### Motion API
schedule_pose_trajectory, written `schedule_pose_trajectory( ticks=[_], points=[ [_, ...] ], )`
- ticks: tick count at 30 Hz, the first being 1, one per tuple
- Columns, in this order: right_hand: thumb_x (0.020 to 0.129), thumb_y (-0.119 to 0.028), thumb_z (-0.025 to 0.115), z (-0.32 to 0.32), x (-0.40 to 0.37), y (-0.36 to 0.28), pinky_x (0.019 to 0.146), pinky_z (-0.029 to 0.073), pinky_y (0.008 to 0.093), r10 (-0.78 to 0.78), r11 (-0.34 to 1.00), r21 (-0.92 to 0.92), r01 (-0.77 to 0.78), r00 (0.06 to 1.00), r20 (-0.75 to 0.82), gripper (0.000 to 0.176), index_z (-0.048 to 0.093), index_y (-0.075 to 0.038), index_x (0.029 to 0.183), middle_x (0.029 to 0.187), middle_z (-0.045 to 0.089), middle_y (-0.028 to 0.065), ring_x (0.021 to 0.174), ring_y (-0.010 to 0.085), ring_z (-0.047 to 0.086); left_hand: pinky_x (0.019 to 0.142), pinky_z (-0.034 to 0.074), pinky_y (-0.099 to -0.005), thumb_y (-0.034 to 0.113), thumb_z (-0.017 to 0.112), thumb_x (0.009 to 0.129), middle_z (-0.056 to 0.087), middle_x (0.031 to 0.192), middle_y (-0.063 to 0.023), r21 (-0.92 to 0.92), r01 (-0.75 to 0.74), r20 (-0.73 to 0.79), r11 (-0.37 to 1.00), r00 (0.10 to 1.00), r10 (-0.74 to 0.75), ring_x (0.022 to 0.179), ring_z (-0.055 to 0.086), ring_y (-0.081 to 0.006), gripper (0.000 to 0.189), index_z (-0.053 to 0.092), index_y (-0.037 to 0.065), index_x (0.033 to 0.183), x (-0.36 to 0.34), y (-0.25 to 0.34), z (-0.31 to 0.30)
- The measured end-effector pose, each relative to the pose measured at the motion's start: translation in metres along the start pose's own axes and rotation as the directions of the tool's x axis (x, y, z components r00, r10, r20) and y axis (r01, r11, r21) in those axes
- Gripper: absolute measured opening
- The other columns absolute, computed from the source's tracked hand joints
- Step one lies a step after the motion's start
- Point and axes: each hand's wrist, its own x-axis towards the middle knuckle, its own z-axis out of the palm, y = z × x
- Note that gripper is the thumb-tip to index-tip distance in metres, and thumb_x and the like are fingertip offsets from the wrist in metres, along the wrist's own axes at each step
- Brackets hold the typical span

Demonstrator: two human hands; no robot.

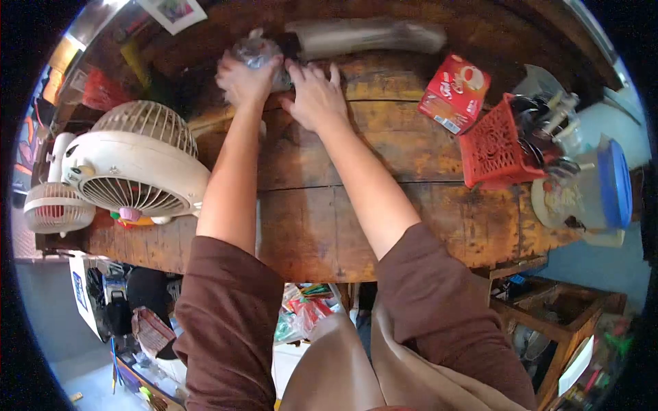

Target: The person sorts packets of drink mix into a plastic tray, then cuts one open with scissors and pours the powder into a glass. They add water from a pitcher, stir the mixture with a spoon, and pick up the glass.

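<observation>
Far left, at table edge: small white round-grilled fan [58, 205], face tilted down. Just beside it, partly overlapping, a bigger cream plastic desk fan [137, 168] w/ ribbed cage, lying back on the worn brown wooden plank table [329, 226]. A small pink and yellow object sits under its front rim, too hidden to ID. Top, behind the fans: white-bordered photo print [175, 12] lying at an angle.

Left hand [243, 79], arm stretched fwd over the table, brown sleeve pushed up to the elbow. Fingers curl around a crumpled clear plastic bag [255, 49] at the far side of the table and grip it from below. Bag contents can't be made out.

Right hand [315, 96] is just beside the left, nearly touching. It's open, palm down, fingers straight and slightly spread, tips at the bag's right edge and on the dark spot there. It's pressing rather than grasping.

Behind both hands, far edge: long grey roll wrapped in clear film [370, 35], lying lengthwise, its left end nr the bag.

Right of the hands, well apart: red cardboard box w/ printed cup picture [454, 94], tilted. Next, red perforated plastic basket [495, 147] holding upright utensils w/ pale handles. Far right, at the table corner: clear plastic jar w/ blue lid [603, 185], on its side, close to the basket.

Below the table, right: brown wooden shelf unit [555, 315] w/ mixed clutter.
</observation>
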Motion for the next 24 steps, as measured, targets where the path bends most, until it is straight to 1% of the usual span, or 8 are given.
schedule_pose_trajectory(
  ticks=[2, 10, 15, 16, 19, 22, 23, 24],
  points=[
    [0.071, -0.04, 0.063, -0.011, 0.003, -0.003, 0.102, 0.019, 0.049, -0.003, 1.0, -0.026, 0.004, 0.999, 0.049, 0.062, 0.046, -0.006, 0.121, 0.111, 0.052, 0.0109, 0.111, 0.0256, 0.043, 0.09, 0.038, -0.0476, 0.051, 0.074, 0.052, 0.04, 0.124, -0.0184, 0.051, 0.07, 0.14, 0.996, 0.987, -0.076, 0.111, 0.043, -0.0361, 0.1, 0.029, 0.005, 0.129, -0.006, -0.003, -0.002],
    [0.068, -0.032, 0.065, -0.024, -0.011, -0.008, 0.089, 0.037, 0.044, 0.018, 0.997, -0.077, -0.019, 1.0, -0.019, 0.043, 0.059, -0.002, 0.098, 0.096, 0.052, 0.014, 0.093, 0.0297, 0.049, 0.087, 0.038, -0.0426, 0.025, 0.071, 0.051, 0.046, 0.111, -0.0185, -0.308, -0.291, -0.283, 0.906, 0.937, 0.204, 0.101, 0.045, -0.0377, 0.084, 0.036, 0.004, 0.124, -0.058, 0.008, -0.027],
    [0.074, -0.019, 0.052, -0.082, -0.067, 0.002, 0.063, 0.048, 0.0419, 0.094, 0.981, -0.186, -0.058, 0.976, 0.195, 0.019, 0.065, -0.006, 0.079, 0.086, 0.06, 0.016, 0.076, 0.0317, 0.059, 0.085, 0.041, -0.0381, 0.02, 0.074, 0.058, 0.049, 0.111, -0.0131, -0.394, -0.71, -0.479, 0.583, 0.701, 0.529, 0.1, 0.048, -0.0293, 0.075, 0.039, 0.007, 0.123, -0.112, 0.027, -0.076],
    [0.076, -0.023, 0.051, -0.082, -0.085, 0.017, 0.06, 0.047, 0.0431, -0.003, 0.983, -0.184, 0.004, 1.0, 0.006, 0.022, 0.064, -0.007, 0.083, 0.084, 0.061, 0.0146, 0.073, 0.0307, 0.06, 0.083, 0.041, -0.0384, 0.02, 0.074, 0.063, 0.052, 0.11, -0.0096, -0.46, -0.74, -0.509, 0.49, 0.672, 0.538, 0.099, 0.048, -0.0267, 0.07, 0.038, 0.008, 0.122, -0.127, 0.032, -0.096],
    [0.077, -0.025, 0.051, -0.108, -0.122, 0.03, 0.06, 0.048, 0.0422, -0.117, 0.988, 0.081, 0.128, 0.985, -0.13, 0.024, 0.062, -0.007, 0.089, 0.085, 0.062, 0.0132, 0.075, 0.0294, 0.061, 0.084, 0.041, -0.0397, 0.021, 0.074, 0.052, 0.049, 0.108, -0.0112, -0.598, -0.681, -0.455, 0.424, 0.723, 0.519, 0.096, 0.049, -0.0286, 0.077, 0.044, 0.008, 0.122, -0.183, 0.009, -0.14],
    [0.077, -0.025, 0.052, -0.129, -0.143, 0.018, 0.058, 0.048, 0.0404, -0.152, 0.965, -0.198, 0.17, 0.983, 0.101, 0.026, 0.061, -0.009, 0.094, 0.085, 0.062, 0.0108, 0.072, 0.0285, 0.06, 0.084, 0.043, -0.0354, 0.03, 0.077, 0.053, 0.049, 0.111, -0.0144, -0.758, -0.523, -0.225, 0.39, 0.77, 0.597, 0.1, 0.049, -0.0264, 0.082, 0.044, 0.002, 0.122, -0.236, -0.03, -0.199],
    [0.076, -0.025, 0.052, -0.141, -0.131, 0.0, 0.057, 0.048, 0.0363, -0.089, 0.813, -0.547, 0.2, 0.971, 0.222, 0.023, 0.062, -0.009, 0.089, 0.083, 0.062, 0.0099, 0.068, 0.0285, 0.06, 0.088, 0.04, -0.0391, 0.029, 0.077, 0.051, 0.048, 0.113, -0.0128, -0.822, -0.378, -0.098, 0.426, 0.831, 0.548, 0.102, 0.049, -0.0271, 0.083, 0.043, 0.006, 0.124, -0.251, -0.046, -0.216],
    [0.076, -0.026, 0.053, -0.142, -0.134, 0.003, 0.058, 0.047, 0.034, -0.152, 0.849, -0.497, 0.178, 0.984, 0.093, 0.022, 0.063, -0.007, 0.083, 0.079, 0.063, 0.0101, 0.066, 0.0293, 0.06, 0.091, 0.038, -0.0429, 0.028, 0.076, 0.049, 0.047, 0.115, -0.0111, -0.863, -0.23, 0.03, 0.449, 0.865, 0.501, 0.105, 0.049, -0.0277, 0.085, 0.042, 0.009, 0.125, -0.265, -0.065, -0.232]
  ],
)
